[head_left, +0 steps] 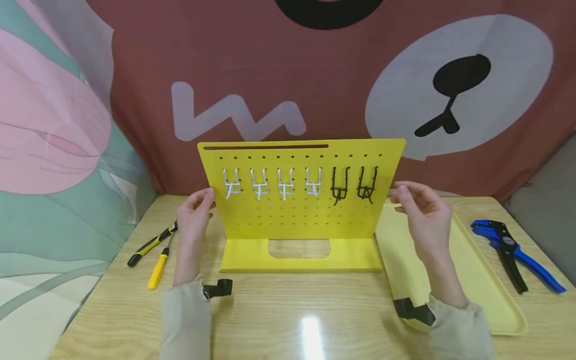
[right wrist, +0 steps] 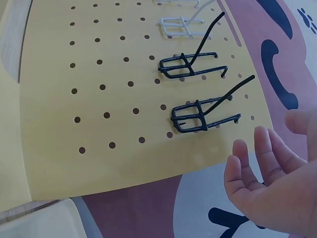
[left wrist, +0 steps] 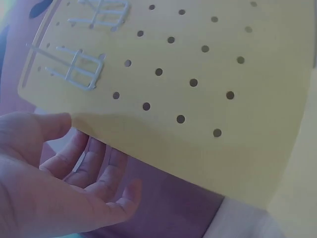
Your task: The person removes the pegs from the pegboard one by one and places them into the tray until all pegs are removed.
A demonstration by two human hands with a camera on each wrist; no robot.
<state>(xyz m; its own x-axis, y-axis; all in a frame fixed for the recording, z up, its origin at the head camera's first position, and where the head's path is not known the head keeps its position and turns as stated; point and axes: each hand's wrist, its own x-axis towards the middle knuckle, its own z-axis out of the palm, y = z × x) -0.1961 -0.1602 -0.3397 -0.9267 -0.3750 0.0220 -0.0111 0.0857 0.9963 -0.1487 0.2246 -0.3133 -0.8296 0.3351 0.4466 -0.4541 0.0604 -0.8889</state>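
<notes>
A yellow pegboard (head_left: 297, 210) stands upright on its flat base. A row of white wire hooks (head_left: 285, 182) and two black wire hooks (head_left: 367, 185) hang across its upper part. At the board's left edge, my left hand (head_left: 194, 212) has its thumb against the edge, and the fingers (left wrist: 89, 166) reach behind the panel, their tips partly hidden. Just off the right edge, my right hand (head_left: 423, 212) is held with loosely bent fingers and nothing in it. The right wrist view shows its fingertips (right wrist: 261, 136) close beside the nearer black hook.
Left on the wooden table (head_left: 265, 320) lie black-and-yellow pliers (head_left: 153, 245) and a yellow-handled screwdriver (head_left: 159, 270). A yellow tray (head_left: 477, 280) sits under my right forearm, partly behind the board. Blue-and-black wire strippers (head_left: 513, 252) lie farther right. A printed cloth (head_left: 333, 80) hangs behind.
</notes>
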